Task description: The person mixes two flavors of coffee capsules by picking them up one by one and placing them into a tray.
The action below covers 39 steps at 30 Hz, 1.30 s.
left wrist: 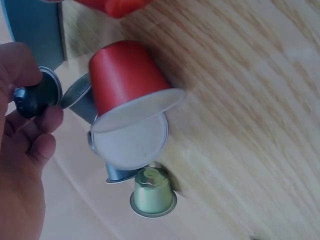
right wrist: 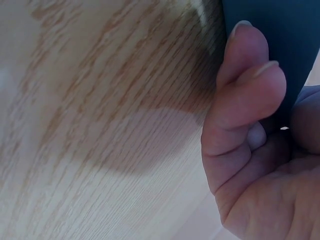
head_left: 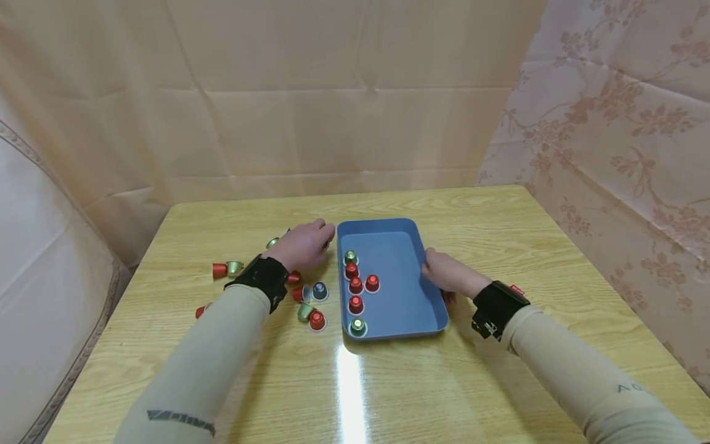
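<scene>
My left hand [head_left: 304, 246] is just left of the blue tray [head_left: 388, 333], pinching a dark coffee capsule [left wrist: 37, 95] between thumb and fingers in the left wrist view. Below it lie a red capsule [left wrist: 130, 75], a green capsule [left wrist: 153, 192] and other capsules partly hidden behind the red one. My right hand [head_left: 452, 273] grips the tray's right wall, its fingers curled against the outside in the right wrist view. Inside the tray, a green capsule [head_left: 357, 327] and several red capsules [head_left: 356, 304] stand along the left side, with another red capsule [head_left: 372, 283] beside that row.
Loose capsules lie on the wooden table [head_left: 499, 370] left of the tray: a dark blue capsule [head_left: 320, 291], a red capsule [head_left: 317, 320], and a red one [head_left: 219, 270] touching a green one [head_left: 235, 268] farther left. A beige curtain [head_left: 333, 123] hangs behind the table.
</scene>
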### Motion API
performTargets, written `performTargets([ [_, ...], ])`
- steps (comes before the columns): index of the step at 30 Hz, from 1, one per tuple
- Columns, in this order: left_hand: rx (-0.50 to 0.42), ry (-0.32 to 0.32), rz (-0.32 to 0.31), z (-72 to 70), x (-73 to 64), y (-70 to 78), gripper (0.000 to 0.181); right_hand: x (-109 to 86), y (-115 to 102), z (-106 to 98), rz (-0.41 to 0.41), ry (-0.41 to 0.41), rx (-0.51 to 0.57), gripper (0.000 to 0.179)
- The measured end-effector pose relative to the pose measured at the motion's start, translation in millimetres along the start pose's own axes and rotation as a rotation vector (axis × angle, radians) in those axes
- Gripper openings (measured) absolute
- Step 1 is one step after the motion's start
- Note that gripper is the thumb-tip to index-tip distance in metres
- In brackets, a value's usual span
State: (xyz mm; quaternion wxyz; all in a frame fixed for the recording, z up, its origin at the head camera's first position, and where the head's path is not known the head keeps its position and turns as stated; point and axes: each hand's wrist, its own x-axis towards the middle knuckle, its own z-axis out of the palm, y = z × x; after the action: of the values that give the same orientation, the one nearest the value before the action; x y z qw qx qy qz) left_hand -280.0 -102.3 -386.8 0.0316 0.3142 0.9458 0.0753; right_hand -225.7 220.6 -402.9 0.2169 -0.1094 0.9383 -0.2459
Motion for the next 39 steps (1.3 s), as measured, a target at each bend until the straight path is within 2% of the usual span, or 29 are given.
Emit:
performTargets([
  [7,0.019,0.079,0.090,-6.6,-2.0,4.0,0.022,-0.7,0.3,0.8,-0.016,0.008,0.006,0.031],
  [15,-0.010,0.126,0.204,-13.8,-7.4,19.9,0.021,-1.2,0.9,0.9,-0.020,0.009,0.002,0.036],
  [18,-0.003,0.121,0.247,-15.0,-8.1,27.9,0.020,-1.8,0.5,1.1,-0.013,0.004,0.004,0.037],
  [22,0.006,0.085,0.283,-16.3,-9.7,39.7,0.021,-2.6,0.0,0.9,-0.007,0.001,0.008,0.037],
  [30,-0.023,0.003,0.282,-15.1,-12.8,59.3,0.025,-2.7,0.1,0.8,-0.020,0.008,0.012,0.035],
  [33,-0.030,0.013,0.337,-13.1,-13.8,66.0,0.021,-2.6,0.6,0.9,-0.025,0.004,0.011,0.035],
  [39,0.016,0.043,0.489,-8.3,-18.9,80.3,0.016,-2.5,0.9,0.6,-0.029,0.002,0.013,0.032],
])
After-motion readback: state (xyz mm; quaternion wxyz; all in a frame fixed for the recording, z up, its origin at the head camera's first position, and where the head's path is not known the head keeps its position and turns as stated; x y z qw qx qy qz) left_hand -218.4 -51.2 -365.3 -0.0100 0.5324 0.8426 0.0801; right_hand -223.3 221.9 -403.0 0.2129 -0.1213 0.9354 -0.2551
